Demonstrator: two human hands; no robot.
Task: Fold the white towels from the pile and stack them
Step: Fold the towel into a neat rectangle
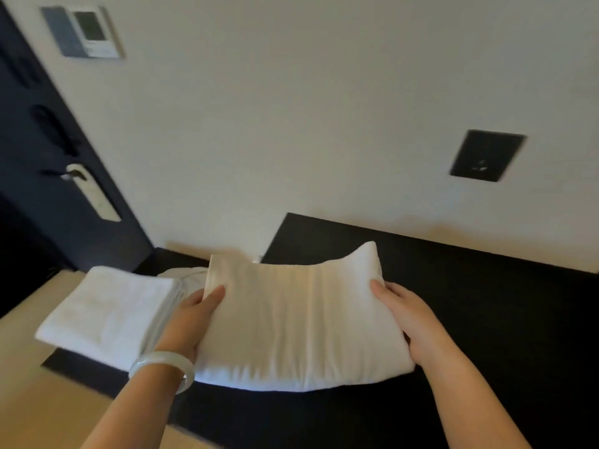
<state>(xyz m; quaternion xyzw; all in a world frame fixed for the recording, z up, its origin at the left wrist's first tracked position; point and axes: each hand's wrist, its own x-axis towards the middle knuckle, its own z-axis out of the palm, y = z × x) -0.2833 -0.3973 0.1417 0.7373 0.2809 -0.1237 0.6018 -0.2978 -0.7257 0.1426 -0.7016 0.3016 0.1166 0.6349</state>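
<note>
At the black table (pixel 486 303), left hand (pixel 191 319) and right hand (pixel 408 319) grip a folded towel (pixel 298 319), probably due squarely onto the stack (pixel 107 312) alongside.

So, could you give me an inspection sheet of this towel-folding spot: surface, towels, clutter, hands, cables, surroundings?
Surface: dark tabletop, with a light wooden ledge at its left.
Job's things: folded towel held over the tabletop; towel stack to its left.
Clutter: nothing seen.
Fingers: left hand and right hand each grip one side of the folded towel, thumbs on top; pale bangle on the left wrist.
Cables: nothing seen.
Surroundings: cream wall with a control panel and a dark plate; dark door with a handle.
</note>
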